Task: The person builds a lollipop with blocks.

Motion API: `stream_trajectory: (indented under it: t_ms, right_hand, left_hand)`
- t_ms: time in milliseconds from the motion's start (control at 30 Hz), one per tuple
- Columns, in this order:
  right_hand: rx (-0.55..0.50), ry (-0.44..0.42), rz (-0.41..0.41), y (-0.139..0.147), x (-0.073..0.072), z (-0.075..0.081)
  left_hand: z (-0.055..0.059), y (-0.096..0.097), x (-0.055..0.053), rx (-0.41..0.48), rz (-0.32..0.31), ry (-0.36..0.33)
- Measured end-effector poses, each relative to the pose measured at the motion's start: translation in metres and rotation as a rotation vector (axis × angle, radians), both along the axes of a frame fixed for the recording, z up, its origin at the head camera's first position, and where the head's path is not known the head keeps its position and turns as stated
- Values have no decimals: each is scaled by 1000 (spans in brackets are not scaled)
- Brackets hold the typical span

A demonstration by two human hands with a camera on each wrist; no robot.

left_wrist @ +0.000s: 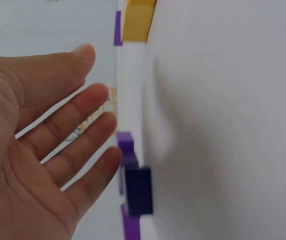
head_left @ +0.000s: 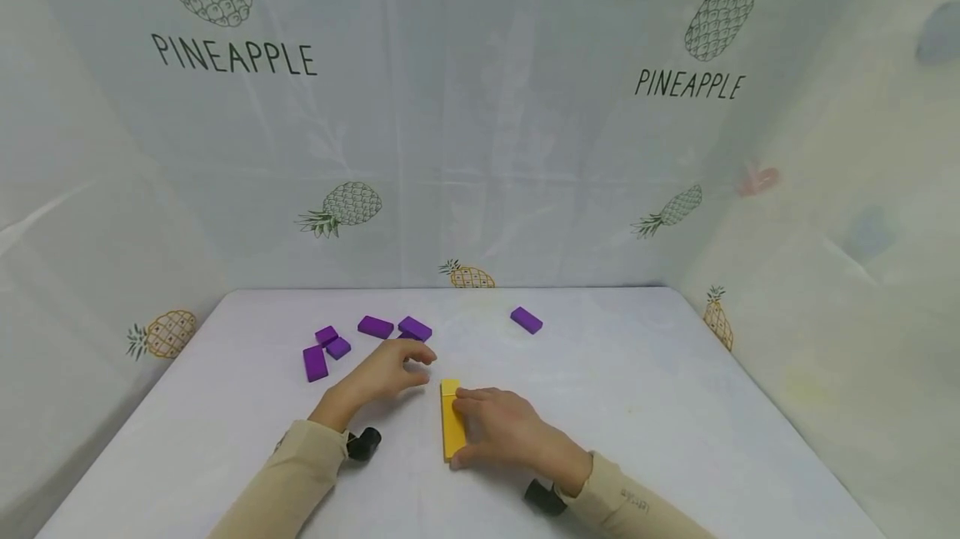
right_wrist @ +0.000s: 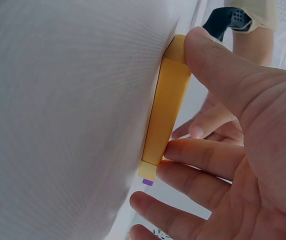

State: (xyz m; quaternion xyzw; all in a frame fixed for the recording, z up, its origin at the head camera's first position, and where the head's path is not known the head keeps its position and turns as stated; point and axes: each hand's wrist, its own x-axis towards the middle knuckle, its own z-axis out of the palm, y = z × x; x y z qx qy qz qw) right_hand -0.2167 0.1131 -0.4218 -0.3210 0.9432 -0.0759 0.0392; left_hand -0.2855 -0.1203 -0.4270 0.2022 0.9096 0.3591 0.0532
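A long yellow block (head_left: 453,429) lies lengthwise on the table, with a small yellow block (head_left: 450,386) flush against its far end. My right hand (head_left: 504,431) holds the long one, thumb at the near end and fingertips along its right side close to the far end. In the right wrist view the seam between the long block (right_wrist: 166,107) and the small block (right_wrist: 148,169) shows beside the fingertips. Left of them hovers my left hand (head_left: 390,371), fingers loosely bent and nothing in it. Just behind that hand sits a purple block (head_left: 416,328), with another purple piece partly hidden below it.
More purple blocks lie at the back left, among them a flat one (head_left: 316,363) and a longer one (head_left: 376,326). A lone purple block (head_left: 527,320) lies at the back right. Pineapple-printed cloth (head_left: 465,122) hangs behind and on both sides of the white table (head_left: 637,406).
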Motion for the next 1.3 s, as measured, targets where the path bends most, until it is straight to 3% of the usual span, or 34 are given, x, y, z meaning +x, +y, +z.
stream_trajectory:
  t_ms: [267, 500, 733, 900, 1133, 1300]
  right_hand:
    - [5, -31, -14, 0, -1, -1]
    - [10, -43, -21, -2, -1, -4]
    - [21, -29, -20, -2, -2, -5]
    - [8, -31, -15, 0, -2, -5]
    - [-6, -2, 14, 1, -3, -6]
    - [3, -7, 13, 1, -4, -6]
  left_hand:
    - [3, -23, -13, -64, 69, 114]
    - [0, -37, -38, -22, 98, 125]
    - [-1, -30, -65, -140, 90, 139]
    - [-1, -21, -70, -206, 70, 146]
    - [-6, -14, -75, -185, 100, 102]
    - [-7, -10, -76, -190, 97, 120]
